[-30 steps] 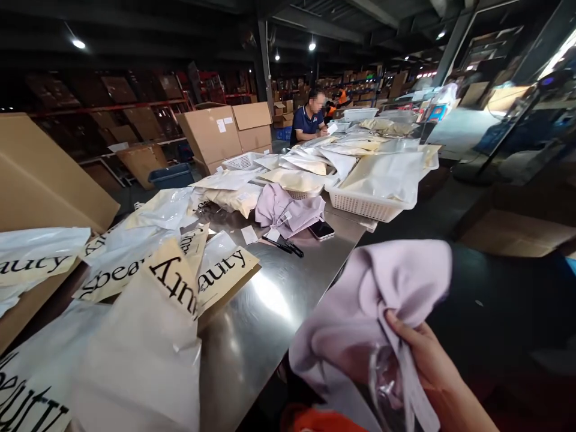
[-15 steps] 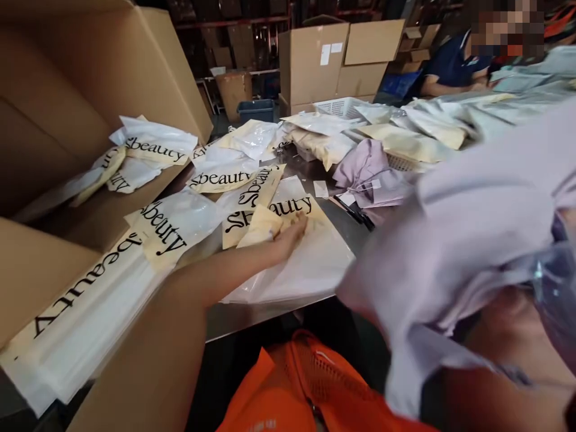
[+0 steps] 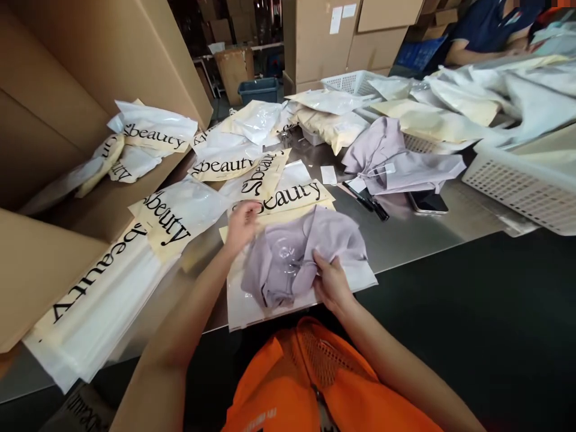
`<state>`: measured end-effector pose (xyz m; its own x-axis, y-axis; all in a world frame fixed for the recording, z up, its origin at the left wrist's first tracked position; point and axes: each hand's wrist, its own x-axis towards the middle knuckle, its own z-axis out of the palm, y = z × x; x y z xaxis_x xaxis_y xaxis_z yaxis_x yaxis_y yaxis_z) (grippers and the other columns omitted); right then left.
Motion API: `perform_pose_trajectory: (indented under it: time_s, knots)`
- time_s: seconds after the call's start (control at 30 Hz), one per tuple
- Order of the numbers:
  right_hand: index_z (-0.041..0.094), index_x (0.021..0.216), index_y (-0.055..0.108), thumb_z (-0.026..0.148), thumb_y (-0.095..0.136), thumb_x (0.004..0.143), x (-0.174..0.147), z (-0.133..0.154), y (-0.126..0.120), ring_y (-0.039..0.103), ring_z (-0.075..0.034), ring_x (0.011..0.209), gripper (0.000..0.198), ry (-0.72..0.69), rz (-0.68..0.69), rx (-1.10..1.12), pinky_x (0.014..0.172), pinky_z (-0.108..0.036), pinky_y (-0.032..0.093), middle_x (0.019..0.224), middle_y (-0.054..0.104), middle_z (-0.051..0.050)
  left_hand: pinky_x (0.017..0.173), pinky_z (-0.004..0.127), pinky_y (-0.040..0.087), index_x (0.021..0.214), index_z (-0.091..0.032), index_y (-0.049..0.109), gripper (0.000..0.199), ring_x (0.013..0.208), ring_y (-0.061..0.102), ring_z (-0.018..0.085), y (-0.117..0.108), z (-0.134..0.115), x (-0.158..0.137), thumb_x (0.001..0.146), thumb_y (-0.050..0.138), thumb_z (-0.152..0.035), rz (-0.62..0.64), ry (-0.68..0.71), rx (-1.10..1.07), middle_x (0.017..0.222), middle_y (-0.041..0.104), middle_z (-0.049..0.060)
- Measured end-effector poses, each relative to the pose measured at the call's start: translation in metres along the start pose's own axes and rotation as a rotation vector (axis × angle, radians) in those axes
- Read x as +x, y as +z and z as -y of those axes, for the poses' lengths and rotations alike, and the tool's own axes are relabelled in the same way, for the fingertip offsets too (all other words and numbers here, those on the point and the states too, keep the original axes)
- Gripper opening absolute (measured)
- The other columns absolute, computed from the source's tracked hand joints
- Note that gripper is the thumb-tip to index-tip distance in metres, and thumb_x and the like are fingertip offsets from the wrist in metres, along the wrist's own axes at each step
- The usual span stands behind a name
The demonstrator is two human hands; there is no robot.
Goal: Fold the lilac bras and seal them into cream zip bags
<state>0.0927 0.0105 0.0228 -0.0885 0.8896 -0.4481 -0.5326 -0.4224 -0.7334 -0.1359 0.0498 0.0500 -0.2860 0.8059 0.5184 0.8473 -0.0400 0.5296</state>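
Note:
A crumpled lavender garment point(image 3: 335, 231) lies on a flat white-and-cream printed mailing bag point(image 3: 346, 277) at the table's front edge. Shiny clear plastic point(image 3: 288, 255) covers part of the cloth. My right hand point(image 3: 332, 277) grips the garment's near right side between thumb and fingers. At the bag's left edge, my left hand point(image 3: 243, 225) is beside the cloth, slightly blurred, its fingers loosely bent and nothing visible in them. A second lavender garment point(image 3: 382, 159) with small white tags rests further back on the right.
Black pens point(image 3: 366, 201) and a phone point(image 3: 427, 201) lie on the metal table point(image 3: 405, 237). Printed bags point(image 3: 166, 210) spread leftward beside a large open carton point(image 3: 148, 54). White baskets point(image 3: 517, 186) and packed bags line the right and back. A co-worker point(image 3: 488, 36) is at the far right.
My right hand has brought the lavender garment from the right onto the mailing bag. My left hand has drawn back leftward off the bag. The view has tilted down.

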Motion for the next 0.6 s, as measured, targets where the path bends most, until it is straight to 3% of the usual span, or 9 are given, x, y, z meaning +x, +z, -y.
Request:
perform_pose_trajectory:
  time_s: [0.1, 0.17, 0.23, 0.3, 0.33, 0.4, 0.5, 0.53, 0.6]
  knots:
    - [0.021, 0.116, 0.060, 0.046, 0.075, 0.077, -0.012, 0.020, -0.039, 0.068, -0.024, 0.101, 0.048, 0.018, 0.358, -0.393, 0.089, -0.037, 0.056, 0.110, 0.070, -0.005, 0.083, 0.028, 0.054, 0.104, -0.014, 0.062, 0.026, 0.091, 0.067, 0.016, -0.038, 0.014, -0.028, 0.097, 0.042, -0.031, -0.121, -0.106, -0.026, 0.102, 0.069, 0.008]
    - [0.021, 0.115, 0.066, 0.049, 0.068, 0.084, -0.022, 0.042, -0.056, 0.069, -0.025, 0.098, 0.042, -0.115, 0.473, -0.821, 0.086, -0.035, 0.055, 0.104, 0.072, -0.006, 0.085, 0.031, 0.052, 0.106, -0.018, 0.062, 0.023, 0.091, 0.065, 0.018, -0.059, 0.004, -0.057, 0.093, 0.053, -0.034, -0.168, -0.150, 0.002, 0.106, 0.069, 0.007]
    - [0.021, 0.110, 0.072, 0.047, 0.063, 0.088, -0.029, 0.059, -0.060, 0.071, -0.025, 0.083, 0.035, -0.421, 0.322, -1.229, 0.076, -0.033, 0.054, 0.094, 0.074, -0.006, 0.083, 0.033, 0.051, 0.107, -0.021, 0.064, 0.024, 0.092, 0.065, 0.021, -0.069, -0.017, -0.088, 0.090, 0.058, -0.037, -0.054, -0.108, 0.047, 0.104, 0.069, 0.006]
    - [0.021, 0.104, 0.074, 0.042, 0.059, 0.092, -0.030, 0.066, -0.049, 0.070, -0.023, 0.074, 0.028, -0.804, 0.111, -1.434, 0.071, -0.033, 0.053, 0.088, 0.074, -0.006, 0.084, 0.036, 0.050, 0.108, -0.021, 0.064, 0.026, 0.094, 0.064, 0.024, -0.064, -0.039, -0.111, 0.089, 0.059, -0.039, 0.078, -0.028, 0.081, 0.102, 0.070, 0.007]
    - [0.021, 0.106, 0.073, 0.039, 0.057, 0.094, -0.027, 0.066, -0.039, 0.070, -0.023, 0.080, 0.027, -0.970, 0.101, -1.468, 0.075, -0.034, 0.053, 0.092, 0.074, -0.008, 0.083, 0.037, 0.049, 0.108, -0.021, 0.064, 0.028, 0.093, 0.065, 0.025, -0.057, -0.048, -0.117, 0.089, 0.058, -0.040, 0.109, -0.015, 0.093, 0.101, 0.070, 0.008]
    - [0.018, 0.123, 0.065, 0.032, 0.054, 0.095, -0.019, 0.062, -0.016, 0.063, -0.027, 0.111, 0.034, -1.150, 0.310, -1.541, 0.094, -0.039, 0.050, 0.116, 0.069, -0.011, 0.080, 0.038, 0.049, 0.113, -0.019, 0.062, 0.037, 0.090, 0.065, 0.027, -0.042, -0.058, -0.121, 0.087, 0.060, -0.046, 0.123, -0.084, 0.141, 0.096, 0.070, 0.009]
    - [0.016, 0.145, 0.045, 0.029, 0.056, 0.092, -0.003, 0.055, 0.009, 0.028, -0.034, 0.145, 0.056, -1.103, 0.725, -1.757, 0.115, -0.058, 0.026, 0.150, 0.043, -0.014, 0.078, 0.040, 0.049, 0.111, -0.018, 0.063, 0.044, 0.089, 0.065, 0.030, -0.026, -0.059, -0.109, 0.083, 0.065, -0.051, 0.208, -0.237, 0.243, 0.090, 0.068, 0.009]
    - [0.018, 0.147, 0.042, 0.029, 0.057, 0.092, 0.002, 0.054, 0.011, 0.022, -0.035, 0.147, 0.058, -1.061, 0.792, -1.814, 0.116, -0.063, 0.019, 0.153, 0.039, -0.013, 0.077, 0.041, 0.049, 0.105, -0.020, 0.064, 0.037, 0.089, 0.065, 0.031, -0.025, -0.058, -0.104, 0.083, 0.065, -0.049, 0.250, -0.268, 0.265, 0.090, 0.068, 0.008]
    - [0.023, 0.143, 0.046, 0.027, 0.056, 0.092, 0.010, 0.056, 0.003, 0.026, -0.034, 0.145, 0.052, -1.015, 0.805, -1.851, 0.114, -0.067, 0.012, 0.148, 0.046, -0.011, 0.073, 0.039, 0.049, 0.089, -0.022, 0.063, 0.019, 0.085, 0.065, 0.029, -0.027, -0.055, -0.096, 0.084, 0.064, -0.040, 0.301, -0.324, 0.237, 0.087, 0.068, 0.005]
